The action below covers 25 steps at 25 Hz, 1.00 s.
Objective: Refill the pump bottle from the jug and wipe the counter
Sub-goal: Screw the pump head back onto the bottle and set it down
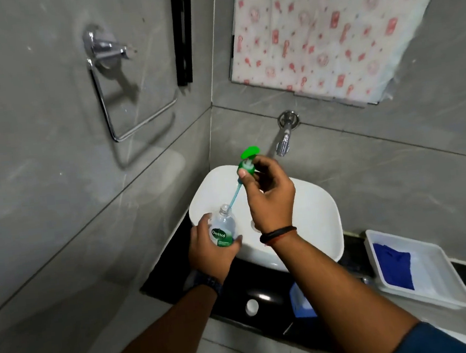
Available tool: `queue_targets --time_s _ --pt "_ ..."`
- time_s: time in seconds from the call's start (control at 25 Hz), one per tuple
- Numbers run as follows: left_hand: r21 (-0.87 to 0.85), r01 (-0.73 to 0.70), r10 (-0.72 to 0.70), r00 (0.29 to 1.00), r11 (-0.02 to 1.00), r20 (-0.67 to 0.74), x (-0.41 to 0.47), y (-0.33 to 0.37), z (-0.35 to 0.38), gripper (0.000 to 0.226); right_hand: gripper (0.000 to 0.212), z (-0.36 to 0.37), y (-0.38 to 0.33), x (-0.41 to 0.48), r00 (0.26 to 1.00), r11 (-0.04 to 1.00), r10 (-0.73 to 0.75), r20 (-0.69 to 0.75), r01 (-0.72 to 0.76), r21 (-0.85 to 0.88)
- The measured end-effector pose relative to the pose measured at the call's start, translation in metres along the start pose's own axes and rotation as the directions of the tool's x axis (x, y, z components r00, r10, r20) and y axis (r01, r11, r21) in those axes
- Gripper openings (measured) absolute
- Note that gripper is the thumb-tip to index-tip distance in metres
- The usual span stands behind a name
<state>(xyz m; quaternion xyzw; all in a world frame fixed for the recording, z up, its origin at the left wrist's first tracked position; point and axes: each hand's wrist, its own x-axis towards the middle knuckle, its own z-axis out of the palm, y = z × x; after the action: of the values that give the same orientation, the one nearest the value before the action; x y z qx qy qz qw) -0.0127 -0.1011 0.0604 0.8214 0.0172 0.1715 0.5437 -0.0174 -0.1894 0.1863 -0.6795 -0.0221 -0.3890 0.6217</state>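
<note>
My left hand [209,249] wrapped the bottle [224,228] at the sink's [315,211] near-left rim. My right hand [268,195] pinched the green pump [246,165] above it, its tube reaching the open neck. The bottle looked light, slick and squeezable, so I judged mid-body the safest hold.

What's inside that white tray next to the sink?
A blue cloth lies in the white tray, covering part of its floor; the rest shows bare white. Anything under the cloth is hidden.
</note>
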Motion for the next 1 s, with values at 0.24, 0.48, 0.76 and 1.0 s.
queue_targets --time_s 0.24,0.48,0.76,1.0 --pt "0.023 -0.107 0.106 0.994 0.994 0.033 0.005 0.041 -0.006 0.084 0.025 -0.017 -0.01 0.009 0.971 0.989 0.096 0.22 -0.068 -0.134" --pt "0.034 -0.11 0.107 0.991 0.993 0.079 0.007 0.066 -0.011 0.086 0.025 -0.033 -0.019 0.014 0.932 0.953 0.196 0.305 -0.107 -0.284" --pt "0.042 -0.136 0.13 0.984 0.99 0.123 0.003 0.074 -0.014 0.085 0.025 -0.04 -0.024 0.013 0.934 0.931 0.221 0.279 -0.118 -0.344" --pt "0.062 -0.12 0.111 0.984 0.991 0.141 0.005 0.078 -0.014 0.087 0.017 -0.049 -0.03 0.018 0.903 0.939 0.273 0.332 -0.175 -0.296"
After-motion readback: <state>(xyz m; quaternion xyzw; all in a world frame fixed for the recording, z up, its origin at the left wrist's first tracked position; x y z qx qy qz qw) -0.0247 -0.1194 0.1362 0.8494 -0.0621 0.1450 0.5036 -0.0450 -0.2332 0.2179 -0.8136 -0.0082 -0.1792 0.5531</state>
